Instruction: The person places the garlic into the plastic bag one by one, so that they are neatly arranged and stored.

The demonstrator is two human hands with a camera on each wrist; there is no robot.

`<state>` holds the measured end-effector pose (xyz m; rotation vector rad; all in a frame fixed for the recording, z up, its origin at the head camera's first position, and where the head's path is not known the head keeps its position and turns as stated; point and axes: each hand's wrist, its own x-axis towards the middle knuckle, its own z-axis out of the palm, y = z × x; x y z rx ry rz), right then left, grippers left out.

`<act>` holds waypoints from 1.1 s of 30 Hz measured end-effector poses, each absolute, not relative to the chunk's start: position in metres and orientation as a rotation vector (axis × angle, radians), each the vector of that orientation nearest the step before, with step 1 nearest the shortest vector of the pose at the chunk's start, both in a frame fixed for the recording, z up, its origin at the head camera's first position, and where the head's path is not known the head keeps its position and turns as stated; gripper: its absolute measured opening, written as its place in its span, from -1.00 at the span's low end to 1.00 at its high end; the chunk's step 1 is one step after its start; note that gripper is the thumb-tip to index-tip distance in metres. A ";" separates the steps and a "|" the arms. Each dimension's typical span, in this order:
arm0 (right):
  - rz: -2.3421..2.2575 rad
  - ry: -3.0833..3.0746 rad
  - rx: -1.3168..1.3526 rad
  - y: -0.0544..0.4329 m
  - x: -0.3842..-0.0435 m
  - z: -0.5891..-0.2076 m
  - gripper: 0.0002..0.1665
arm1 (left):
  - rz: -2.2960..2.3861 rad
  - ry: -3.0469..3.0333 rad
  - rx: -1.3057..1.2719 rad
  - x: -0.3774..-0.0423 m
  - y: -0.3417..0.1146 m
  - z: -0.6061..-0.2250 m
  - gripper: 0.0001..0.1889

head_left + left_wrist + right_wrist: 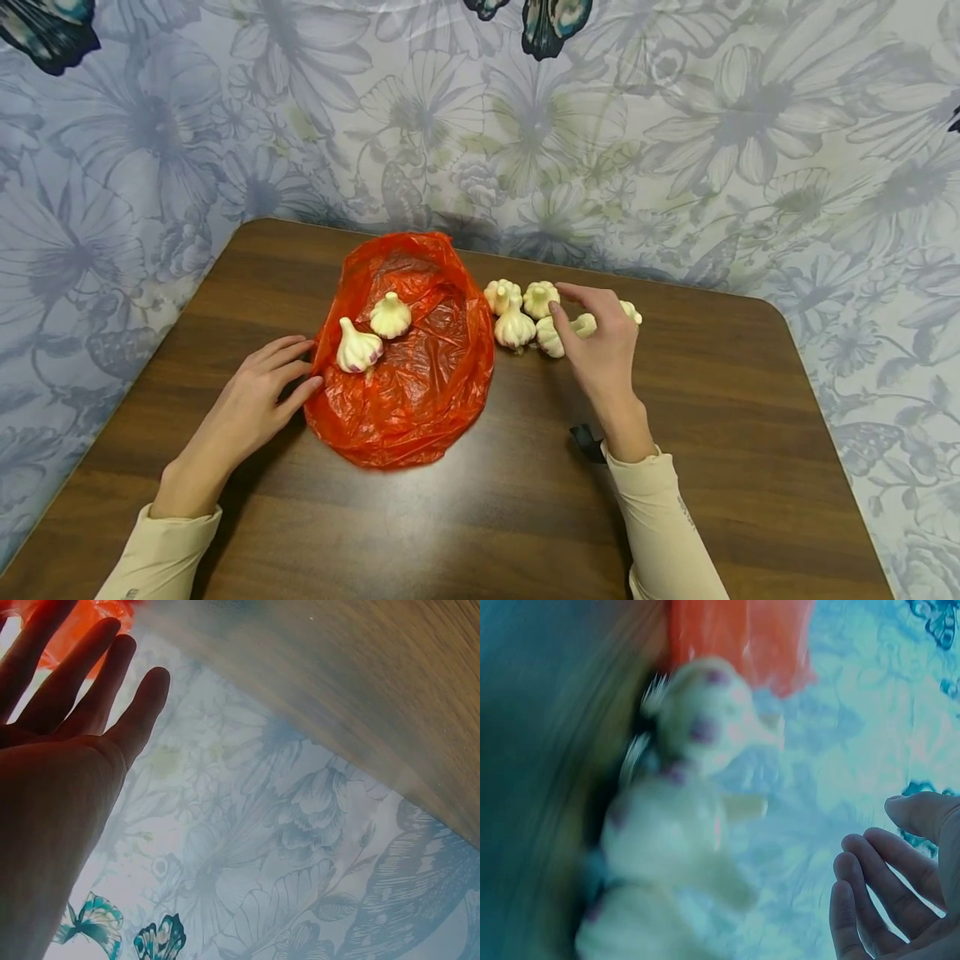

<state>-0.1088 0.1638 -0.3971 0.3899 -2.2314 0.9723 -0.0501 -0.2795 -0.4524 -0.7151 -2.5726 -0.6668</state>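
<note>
A red plastic bag [431,392] lies spread on the table, its rim standing up around two garlic bulbs, one white bulb [357,347] by the left rim and another [391,316] behind it. My left hand [255,400] touches the bag's left rim with extended fingers; the left wrist view shows those fingers [97,697] nearly straight. To the right of the bag sits a group of several garlic bulbs [514,327]. Over that group is my right hand [603,333], thumb and fingers apart. Blurred garlic bulbs [667,832] stand beside the empty right hand [892,877] in its wrist view.
The brown wooden table [712,467] has rounded back corners. Behind it hangs a floral-patterned wall covering [540,150]. A dark strap [587,442] shows at the right wrist, beside the cream sleeve [660,517].
</note>
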 end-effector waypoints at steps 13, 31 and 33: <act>0.898 -2.228 0.158 0.230 -0.105 -0.395 -0.75 | -0.672 -2.576 -0.699 -0.049 -0.279 -0.452 -0.74; 0.816 -2.467 0.254 0.240 -0.106 -0.406 -0.73 | -0.666 -2.598 -0.689 -0.050 -0.279 -0.451 -0.71; 0.808 -2.500 0.261 0.240 -0.107 -0.407 -0.73 | -0.668 -2.600 -0.685 -0.050 -0.279 -0.451 -0.70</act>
